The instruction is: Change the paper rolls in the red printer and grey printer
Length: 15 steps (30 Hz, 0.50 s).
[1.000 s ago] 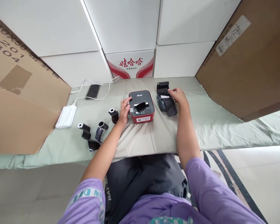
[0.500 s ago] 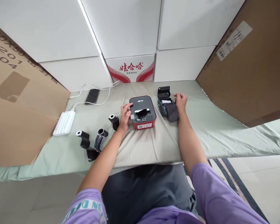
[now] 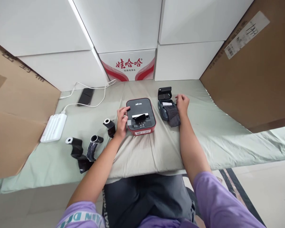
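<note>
A red label printer [image 3: 140,117] with a dark grey top sits in the middle of the cloth-covered table [image 3: 216,136]. My left hand [image 3: 122,119] rests against its left side, fingers curled onto the top edge. To the right stands a smaller dark printer [image 3: 165,106] with its lid raised and a dark strip hanging out of it. My right hand [image 3: 182,104] touches that printer's right side, fingers bent. Three dark ribbon rolls [image 3: 90,148] with white cores lie left of my left forearm.
A white power bank [image 3: 53,127] with a white cable lies at the left, a black phone [image 3: 85,96] behind it. White boxes and one red-printed carton [image 3: 129,66] line the back. Brown cardboard sheets [image 3: 251,69] lean at both sides.
My view has shifted, so everything sits a little further left in frame. My right hand slid from the small printer's top to its right side. The left hand stays on the red printer.
</note>
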Each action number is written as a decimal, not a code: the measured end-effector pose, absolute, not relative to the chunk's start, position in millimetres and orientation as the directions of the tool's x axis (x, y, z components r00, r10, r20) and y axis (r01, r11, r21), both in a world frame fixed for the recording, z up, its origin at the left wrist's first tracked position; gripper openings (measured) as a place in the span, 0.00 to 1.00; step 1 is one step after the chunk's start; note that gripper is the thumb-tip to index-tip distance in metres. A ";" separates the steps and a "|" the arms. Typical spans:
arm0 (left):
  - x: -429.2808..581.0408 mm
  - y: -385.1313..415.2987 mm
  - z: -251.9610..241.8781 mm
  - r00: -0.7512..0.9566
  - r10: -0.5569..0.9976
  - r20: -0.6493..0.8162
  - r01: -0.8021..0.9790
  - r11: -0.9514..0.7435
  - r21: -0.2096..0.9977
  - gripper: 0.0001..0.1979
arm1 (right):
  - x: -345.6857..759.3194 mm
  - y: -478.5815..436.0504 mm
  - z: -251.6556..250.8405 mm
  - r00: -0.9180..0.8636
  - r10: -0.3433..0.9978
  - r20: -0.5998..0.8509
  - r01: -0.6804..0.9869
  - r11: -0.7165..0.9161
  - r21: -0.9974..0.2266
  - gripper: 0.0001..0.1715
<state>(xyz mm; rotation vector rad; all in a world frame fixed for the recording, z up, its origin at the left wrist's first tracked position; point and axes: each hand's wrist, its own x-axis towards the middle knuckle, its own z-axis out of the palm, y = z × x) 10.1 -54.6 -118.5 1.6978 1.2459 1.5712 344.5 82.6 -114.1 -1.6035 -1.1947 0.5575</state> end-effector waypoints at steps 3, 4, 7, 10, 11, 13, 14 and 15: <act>10.5 -56.2 -119.2 -0.092 0.865 0.493 0.295 -0.449 0.843 0.27 | 344.4 85.0 -118.3 0.407 0.888 0.215 0.403 0.036 -0.915 0.15; 10.7 -56.8 -119.3 -0.095 0.863 0.496 0.306 -0.449 0.840 0.28 | 344.2 86.2 -120.0 0.417 0.880 0.228 0.391 0.053 -0.919 0.16; 11.4 -57.7 -119.4 -0.100 0.853 0.512 0.329 -0.457 0.826 0.30 | 343.6 90.2 -125.3 0.447 0.852 0.275 0.341 0.122 -0.932 0.20; 11.6 -57.5 -119.5 -0.099 0.844 0.527 0.332 -0.471 0.817 0.30 | 343.3 92.9 -128.3 0.454 0.842 0.292 0.315 0.155 -0.936 0.20; 11.5 -57.4 -119.4 -0.099 0.842 0.531 0.333 -0.474 0.815 0.30 | 343.2 93.3 -128.7 0.455 0.841 0.293 0.312 0.157 -0.937 0.20; 11.2 -57.9 -119.1 -0.101 0.839 0.535 0.345 -0.475 0.810 0.30 | 343.2 93.5 -128.8 0.454 0.841 0.294 0.309 0.161 -0.937 0.18; 11.0 -58.5 -118.8 -0.103 0.837 0.537 0.356 -0.473 0.806 0.30 | 343.2 93.4 -128.6 0.454 0.842 0.293 0.306 0.161 -0.938 0.17; 10.9 -59.3 -118.4 -0.105 0.836 0.539 0.370 -0.470 0.801 0.30 | 343.2 93.2 -128.5 0.456 0.841 0.291 0.304 0.160 -0.939 0.16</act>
